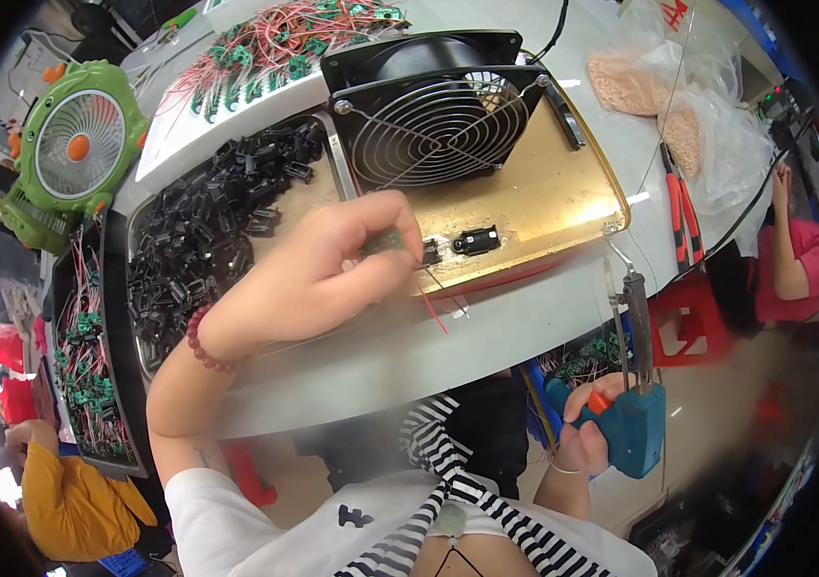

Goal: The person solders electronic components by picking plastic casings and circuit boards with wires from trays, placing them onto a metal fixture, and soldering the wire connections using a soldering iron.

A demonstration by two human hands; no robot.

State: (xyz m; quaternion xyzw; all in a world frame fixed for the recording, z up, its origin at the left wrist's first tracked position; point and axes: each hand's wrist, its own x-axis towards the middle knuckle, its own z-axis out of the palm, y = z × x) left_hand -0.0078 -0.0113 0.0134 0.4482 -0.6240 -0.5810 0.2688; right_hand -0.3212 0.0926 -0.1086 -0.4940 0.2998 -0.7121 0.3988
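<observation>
My left hand (347, 264) reaches over the near edge of the gold metal tray (563, 207), thumb and forefinger pinched on a small green circuit board (385, 242), mostly hidden by the fingers. A thin red wire (433, 310) and a dark one hang beside the fingertips. Just right of them a small black plastic housing (476, 240) lies on the tray; another black part (430, 252) sits partly behind my fingertips. Lower right, my right hand (584, 433) is closed around a teal soldering gun (640, 428) with an orange trigger, its tip pointing up by the tray's right corner.
A black fan (438, 135) with a wire guard stands on the tray. Left of it, a metal tray holds many black housings (202, 231). Wired green boards (299, 48) fill a white box behind. A green fan (77, 144), red-handled pliers (683, 216) and plastic bags (707, 125) stand around.
</observation>
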